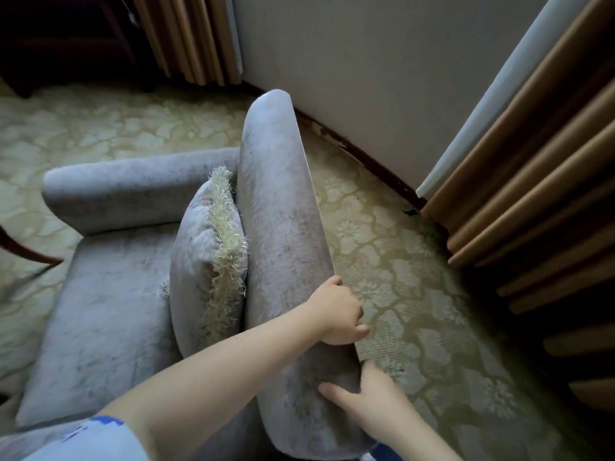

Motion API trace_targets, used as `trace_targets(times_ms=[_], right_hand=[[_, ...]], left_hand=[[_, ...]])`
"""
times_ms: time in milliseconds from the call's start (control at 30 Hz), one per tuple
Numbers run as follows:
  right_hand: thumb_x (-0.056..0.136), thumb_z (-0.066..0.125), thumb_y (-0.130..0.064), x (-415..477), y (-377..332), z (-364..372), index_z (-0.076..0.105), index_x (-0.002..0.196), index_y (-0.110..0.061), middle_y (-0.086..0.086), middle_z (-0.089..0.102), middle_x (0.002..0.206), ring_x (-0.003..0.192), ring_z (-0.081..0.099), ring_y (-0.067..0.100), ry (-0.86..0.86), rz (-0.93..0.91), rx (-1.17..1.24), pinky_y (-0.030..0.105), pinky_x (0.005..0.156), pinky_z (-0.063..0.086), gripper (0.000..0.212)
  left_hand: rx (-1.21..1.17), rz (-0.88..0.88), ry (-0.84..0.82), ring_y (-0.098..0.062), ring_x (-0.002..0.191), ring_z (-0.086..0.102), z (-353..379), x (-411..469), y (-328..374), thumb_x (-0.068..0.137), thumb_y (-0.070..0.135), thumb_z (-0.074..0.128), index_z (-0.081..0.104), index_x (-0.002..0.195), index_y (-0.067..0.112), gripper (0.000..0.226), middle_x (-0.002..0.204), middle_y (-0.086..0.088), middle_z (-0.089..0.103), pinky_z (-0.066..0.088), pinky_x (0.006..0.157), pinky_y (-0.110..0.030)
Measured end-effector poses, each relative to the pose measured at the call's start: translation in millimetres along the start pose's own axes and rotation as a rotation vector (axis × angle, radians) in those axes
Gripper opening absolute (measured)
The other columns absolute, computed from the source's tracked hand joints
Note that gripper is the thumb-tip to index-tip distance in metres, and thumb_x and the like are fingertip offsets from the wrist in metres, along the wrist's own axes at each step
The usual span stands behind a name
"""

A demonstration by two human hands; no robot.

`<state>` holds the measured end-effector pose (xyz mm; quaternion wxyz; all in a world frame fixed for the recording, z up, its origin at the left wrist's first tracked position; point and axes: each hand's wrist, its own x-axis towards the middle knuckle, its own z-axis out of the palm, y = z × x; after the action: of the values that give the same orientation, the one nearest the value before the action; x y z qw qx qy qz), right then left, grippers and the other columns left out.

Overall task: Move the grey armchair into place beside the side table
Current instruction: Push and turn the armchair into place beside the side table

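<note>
The grey velvet armchair (109, 294) stands on the carpet, seen from above and behind its backrest (283, 207). A grey cushion with a cream fringe (206, 261) leans against the inside of the backrest. My left hand (339, 311) reaches across and grips the backrest's top rear edge, fingers curled over it. My right hand (366, 400) holds the same backrest nearer to me, thumb on the top and fingers hidden behind the edge. No piece in view is clearly the side table.
A white wall (382, 78) with a dark skirting board runs close behind the chair. Brown curtains (532, 194) hang at the right and at the top. Dark wooden furniture (66, 44) stands at the far left corner. A curved dark wooden piece (23, 251) juts in at the left edge.
</note>
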<state>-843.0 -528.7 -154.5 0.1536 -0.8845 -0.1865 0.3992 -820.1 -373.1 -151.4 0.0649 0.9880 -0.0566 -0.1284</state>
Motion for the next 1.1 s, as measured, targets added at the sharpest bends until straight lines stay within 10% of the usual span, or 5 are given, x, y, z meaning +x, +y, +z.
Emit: trace_targets(times_ms=[100,200,467,800,1100], right_hand=[[0.058,0.049,-0.083,11.0,1.6,-24.8,0.052,0.099,-0.019,0.001,0.062,0.106,0.101,0.059,0.020,-0.127,-0.070,-0.163,0.030,0.072,0.045,0.076],[0.068,0.046,-0.080,30.3,-4.3,-51.5,0.046,0.090,-0.020,0.003,0.062,0.104,0.096,0.059,0.023,-0.133,-0.177,-0.337,0.032,0.067,0.040,0.064],[0.080,0.045,-0.067,88.7,-19.9,-131.7,0.034,0.124,-0.021,0.001,0.056,0.119,0.107,0.057,0.025,0.014,-0.664,-0.619,0.035,0.079,0.046,0.064],[0.084,0.040,-0.064,155.7,-7.6,-251.3,0.030,0.124,-0.028,-0.009,0.056,0.116,0.101,0.059,0.014,0.013,-0.902,-0.752,0.029,0.074,0.049,0.055],[0.087,0.043,-0.053,254.7,-133.7,-258.6,0.033,0.113,-0.025,-0.008,0.056,0.098,0.074,0.057,0.015,0.013,-1.175,-0.885,0.028,0.054,0.044,0.039]], left_hand=[[-0.121,-0.180,0.216,-0.024,0.110,0.051,-3.6,17.1,-12.7,0.086,0.035,0.045,0.062,0.107,0.013,0.035,0.114,-0.006,0.059,0.030,0.094,-0.035],[-0.178,-0.534,0.282,-0.025,0.142,0.008,-8.0,32.1,-35.8,0.082,0.037,0.050,0.026,0.143,0.014,0.070,0.154,-0.011,0.016,0.005,0.114,-0.040],[-0.361,-1.411,0.305,-0.042,0.140,-0.013,-4.5,51.2,-37.0,0.069,0.066,0.056,-0.014,0.144,0.003,0.120,0.153,-0.027,-0.009,-0.003,0.108,-0.062],[-0.335,-1.548,0.244,-0.035,0.143,0.000,-5.0,64.4,-39.6,0.069,0.076,0.046,-0.014,0.146,0.010,0.117,0.155,-0.023,-0.004,0.001,0.115,-0.044],[-0.487,-1.688,0.364,-0.038,0.141,0.013,-40.5,124.1,-144.0,0.072,0.075,0.046,-0.011,0.145,0.006,0.116,0.153,-0.025,0.004,0.016,0.112,-0.048]])
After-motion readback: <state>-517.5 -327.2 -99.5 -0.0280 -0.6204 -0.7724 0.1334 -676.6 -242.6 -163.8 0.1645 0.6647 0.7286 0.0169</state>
